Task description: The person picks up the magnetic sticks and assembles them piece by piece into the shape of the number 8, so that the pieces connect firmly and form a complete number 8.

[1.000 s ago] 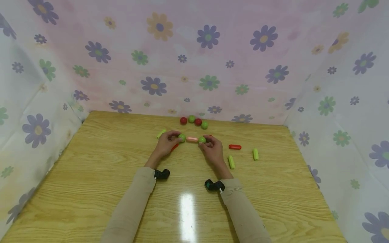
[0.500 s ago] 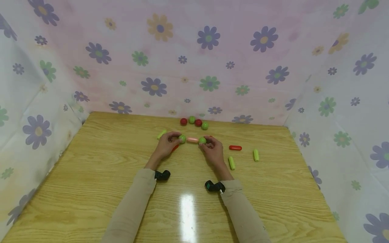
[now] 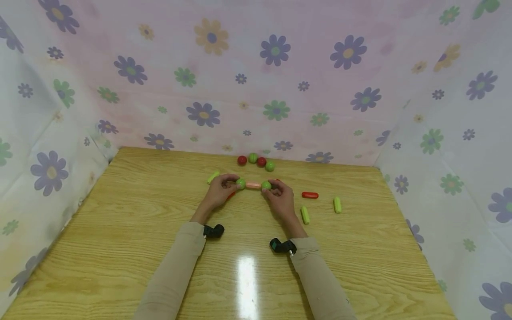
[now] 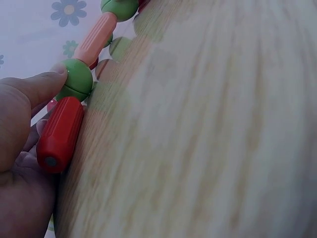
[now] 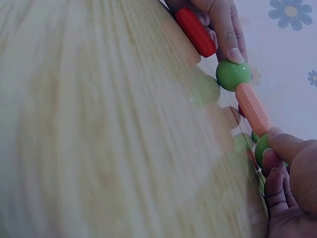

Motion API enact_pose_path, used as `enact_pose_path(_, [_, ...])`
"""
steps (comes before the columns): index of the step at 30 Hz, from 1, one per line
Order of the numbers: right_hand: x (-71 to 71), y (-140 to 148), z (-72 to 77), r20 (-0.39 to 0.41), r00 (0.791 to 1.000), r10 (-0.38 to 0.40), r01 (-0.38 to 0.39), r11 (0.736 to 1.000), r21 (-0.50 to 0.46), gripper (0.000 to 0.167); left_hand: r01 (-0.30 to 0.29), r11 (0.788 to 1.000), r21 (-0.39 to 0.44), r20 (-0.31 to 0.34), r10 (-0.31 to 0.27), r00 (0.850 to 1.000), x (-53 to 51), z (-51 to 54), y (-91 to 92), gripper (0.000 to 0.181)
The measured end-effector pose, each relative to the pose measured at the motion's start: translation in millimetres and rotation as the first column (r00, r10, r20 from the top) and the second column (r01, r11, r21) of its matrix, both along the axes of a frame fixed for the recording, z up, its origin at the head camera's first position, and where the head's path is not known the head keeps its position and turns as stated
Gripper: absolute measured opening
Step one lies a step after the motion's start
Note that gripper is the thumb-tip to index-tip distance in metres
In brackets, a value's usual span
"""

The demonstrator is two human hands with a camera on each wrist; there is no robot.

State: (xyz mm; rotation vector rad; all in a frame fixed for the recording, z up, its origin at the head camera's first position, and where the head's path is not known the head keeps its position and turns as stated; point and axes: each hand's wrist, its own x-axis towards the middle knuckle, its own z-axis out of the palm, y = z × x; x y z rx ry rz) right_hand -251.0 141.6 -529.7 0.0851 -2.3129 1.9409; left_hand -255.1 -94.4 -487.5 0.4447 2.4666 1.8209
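Observation:
My left hand [image 3: 220,190] pinches a green ball [image 3: 241,184] between thumb and fingers. Opposite it, my right hand [image 3: 281,197] pinches a second green ball [image 3: 266,186]. A ridged salmon-pink rod [image 3: 253,185] spans the space between the two balls, its ends touching them in the right wrist view. Beside my left hand lies a red rod [image 4: 60,134] with a grey disc in its end; in the head view the hand partly covers it. Another bit of red [image 3: 278,180] peeks out behind my right fingers, mostly hidden.
Two red balls and two green balls [image 3: 270,166] sit in a row near the back wall. Right of my right hand lie a red rod [image 3: 310,195] and two yellow-green rods [image 3: 305,215]. A yellow-green rod [image 3: 213,178] lies behind my left hand. Flowered cloth [image 3: 276,111] encloses the table.

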Motion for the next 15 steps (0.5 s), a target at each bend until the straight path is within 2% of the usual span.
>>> enact_pose_path(4, [1.8,0,4.8,0.006,1.0,0.018,-0.018,1.0,-0.004,0.037,-0.017,1.0,0.003,0.004,0.017,1.0,1.9,1.5,0.8,0.031])
enact_pose_path(11, [17.8,-6,35.8,0.005,1.0,0.016,-0.016,1.0,0.013,0.037,-0.027,1.0,0.008,0.011,0.026,1.0,0.1,1.3,1.9,0.032])
enact_pose_path(15, [19.3,-7,37.9,-0.006,1.0,0.005,-0.005,1.0,0.02,0.038,-0.024,1.0,0.007,0.016,0.024,1.0,1.1,3.1,1.4,0.032])
